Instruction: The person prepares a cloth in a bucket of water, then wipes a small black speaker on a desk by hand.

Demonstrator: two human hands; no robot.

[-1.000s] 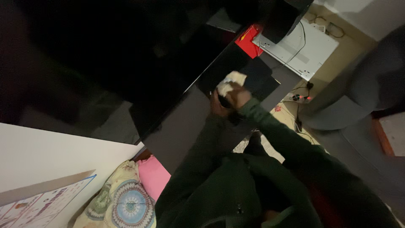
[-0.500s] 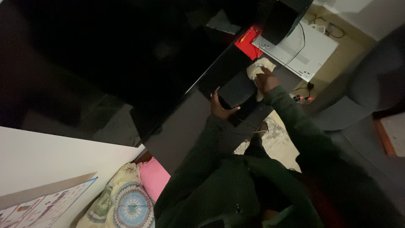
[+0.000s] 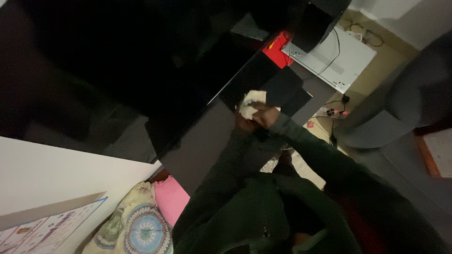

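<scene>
My right hand grips a crumpled pale cloth and presses it on a flat black device lying on a dark table. Just below the cloth, my left hand holds the near end of that black device; the right hand partly hides it. Both arms wear dark green sleeves.
A red object sits at the table's far end next to a white flat appliance with a black cable. A power strip lies on the floor. A grey seat is at right. White board and patterned fabric lie lower left.
My right hand swept the cloth from the near end of the black device out to its far end, then back toward my left hand.
</scene>
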